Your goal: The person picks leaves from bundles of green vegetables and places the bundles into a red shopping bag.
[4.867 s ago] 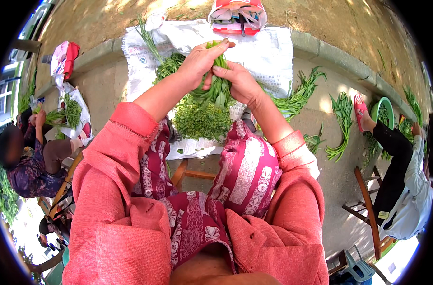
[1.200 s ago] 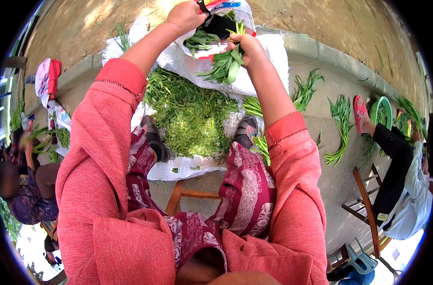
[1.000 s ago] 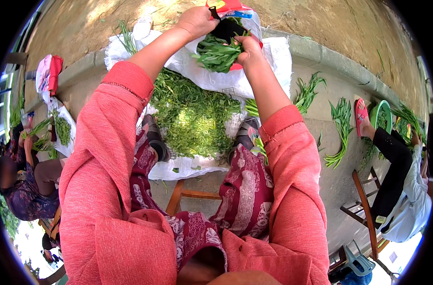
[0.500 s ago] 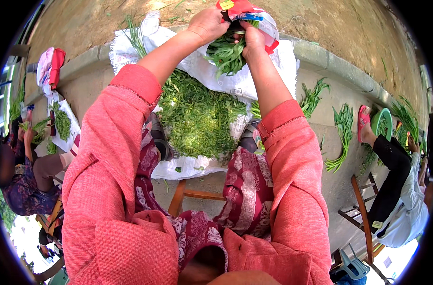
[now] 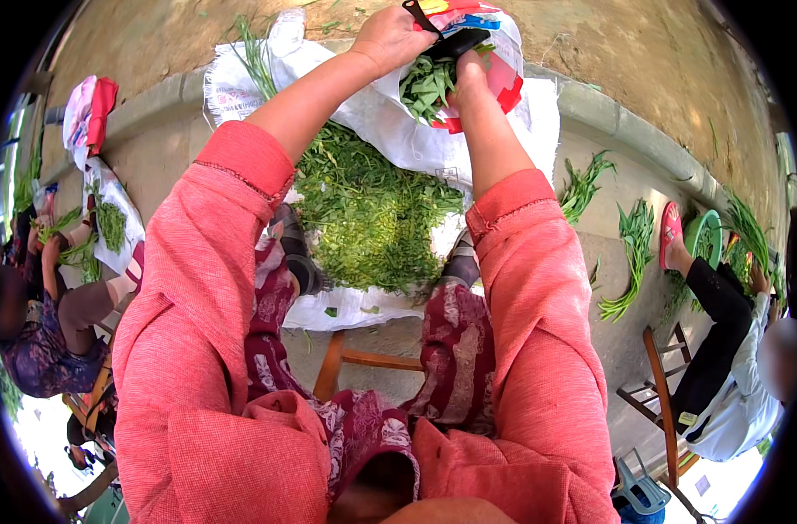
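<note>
At the top middle, my left hand [image 5: 396,42] is closed at the rim of a red, white and blue printed bag [image 5: 506,83]. A black strap-like piece [image 5: 422,19] runs past its fingers, and a dark flat shape [image 5: 458,44] spans the bag's mouth; its kind is unclear. My right hand [image 5: 471,74] reaches into the mouth beside long leafy greens [image 5: 427,86], its fingers hidden among leaves and bag. Below the bag, a wide heap of cut greens [image 5: 372,210] lies on a white woven sack [image 5: 355,312], between my feet.
Bunches of greens [image 5: 634,244] lie on the pavement at right. Farther right, a person [image 5: 721,375] sits by a green basin [image 5: 703,236]. Another person [image 5: 44,332] handles greens at left. A stone kerb [image 5: 590,106] crosses behind the sack. A wooden stool [image 5: 329,367] shows beneath me.
My right hand has gone deeper into the bag, with fewer leaves hanging out. The bag's mouth has shifted slightly right, and the dark flat shape shows more.
</note>
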Available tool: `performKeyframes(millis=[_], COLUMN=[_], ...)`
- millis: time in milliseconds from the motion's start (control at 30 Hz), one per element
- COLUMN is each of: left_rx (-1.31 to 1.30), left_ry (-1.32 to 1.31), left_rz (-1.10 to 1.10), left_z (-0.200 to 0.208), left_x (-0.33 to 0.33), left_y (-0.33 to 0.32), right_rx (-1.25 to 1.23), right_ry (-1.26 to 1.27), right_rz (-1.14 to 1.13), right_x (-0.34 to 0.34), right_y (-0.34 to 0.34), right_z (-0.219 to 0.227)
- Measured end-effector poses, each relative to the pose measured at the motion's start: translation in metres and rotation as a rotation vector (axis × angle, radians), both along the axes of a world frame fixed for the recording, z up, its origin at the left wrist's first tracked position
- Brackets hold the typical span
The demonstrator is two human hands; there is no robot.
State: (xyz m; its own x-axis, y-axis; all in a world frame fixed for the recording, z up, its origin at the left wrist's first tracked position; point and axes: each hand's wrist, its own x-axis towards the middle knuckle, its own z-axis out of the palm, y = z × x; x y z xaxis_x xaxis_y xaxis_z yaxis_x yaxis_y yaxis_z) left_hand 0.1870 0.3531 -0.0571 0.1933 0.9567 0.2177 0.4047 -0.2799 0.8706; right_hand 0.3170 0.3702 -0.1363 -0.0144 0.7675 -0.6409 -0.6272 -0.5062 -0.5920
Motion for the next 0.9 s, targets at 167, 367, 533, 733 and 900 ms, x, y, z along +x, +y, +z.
performKeyframes(millis=[167,367,533,733,900], left_rx=[0.098,0.084,0.087,0.192,0.285], left_ry=[0.373,0.246,0.479,0.531,0.428], left_rz=[-0.082,-0.030,-0.048,-0.157,-0.151], left_z=[0.007,0.007,-0.003,-0.008,0.003], left_x=[0.009,-0.003,-0.005,0.005,0.008], left_y=[0.014,0.000,0.002,-0.010,-0.017], right_rx=[0.158,0.216,0.039,0.155,0.379], right_ry=[-1.259,-1.571,-1.110,0.235,0.503], right_rz=[0.463,0.729,0.489,0.047,-0.031], right_x=[0.028,0.016,0.023,0.021,0.009], right_y=[0.026,0.010,0.017,0.008,0.006], right_z=[-0.008,0.017,-0.027,-0.039,-0.020])
